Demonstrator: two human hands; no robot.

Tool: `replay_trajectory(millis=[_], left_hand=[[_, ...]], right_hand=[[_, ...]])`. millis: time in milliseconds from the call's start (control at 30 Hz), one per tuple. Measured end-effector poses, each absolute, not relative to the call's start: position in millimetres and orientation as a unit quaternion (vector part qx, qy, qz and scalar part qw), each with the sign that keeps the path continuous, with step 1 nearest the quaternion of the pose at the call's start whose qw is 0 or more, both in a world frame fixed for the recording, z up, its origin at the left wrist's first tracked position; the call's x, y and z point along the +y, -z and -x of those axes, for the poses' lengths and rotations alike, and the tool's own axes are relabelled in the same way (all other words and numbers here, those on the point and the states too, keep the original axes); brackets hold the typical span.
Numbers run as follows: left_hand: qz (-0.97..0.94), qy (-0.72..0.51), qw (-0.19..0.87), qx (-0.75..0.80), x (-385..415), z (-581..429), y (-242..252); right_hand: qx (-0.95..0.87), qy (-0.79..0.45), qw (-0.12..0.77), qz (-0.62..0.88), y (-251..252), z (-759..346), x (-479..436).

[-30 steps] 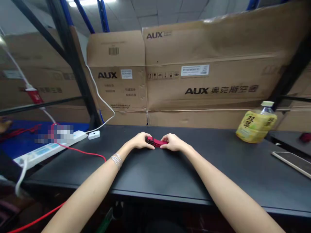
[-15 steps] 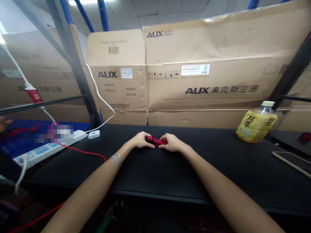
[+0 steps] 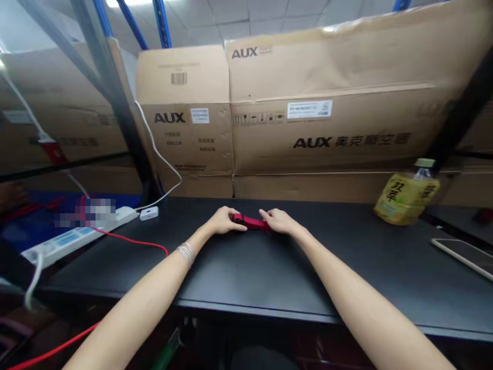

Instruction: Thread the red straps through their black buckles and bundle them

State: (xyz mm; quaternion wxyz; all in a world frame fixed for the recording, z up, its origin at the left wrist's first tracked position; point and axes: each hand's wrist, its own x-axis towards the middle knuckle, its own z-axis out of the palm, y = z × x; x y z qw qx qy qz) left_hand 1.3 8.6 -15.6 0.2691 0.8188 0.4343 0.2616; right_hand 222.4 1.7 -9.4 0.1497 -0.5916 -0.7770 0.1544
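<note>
A red fabric strap [image 3: 251, 222] with a black buckle at its left end lies across the black table [image 3: 246, 272], held low between my hands. My left hand [image 3: 225, 221] is closed around the buckle end. My right hand [image 3: 279, 221] pinches the strap's other end with its fingertips. The middle of the strap shows between my hands, and the parts under my fingers are hidden.
A yellow-labelled plastic bottle [image 3: 406, 198] stands at the table's back right, near a tablet or phone [image 3: 464, 256]. On the left are a white power strip [image 3: 77, 237], a small white plug [image 3: 149, 213] and a red cable [image 3: 134, 240]. Another person's hand [image 3: 11, 196] shows far left. AUX cartons [image 3: 308, 128] stand behind.
My right hand has moved slightly right, drawing the hands a little further apart along the red strap. More of the strap now shows between them.
</note>
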Motion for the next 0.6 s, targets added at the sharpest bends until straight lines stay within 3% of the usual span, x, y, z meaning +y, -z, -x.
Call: replay_trajectory(millis=[267,600], left_hand=[[-0.811,-0.301,0.301,0.402,4.3,-5.9,13.1],[-0.829,-0.253,0.279,0.414,7.4,-4.4,13.9]], right_hand=[[-0.772,-0.162,0.156,0.594,10.7,-212.3,-2.5],[-0.785,-0.198,0.149,0.567,10.0,-215.6,-1.6]])
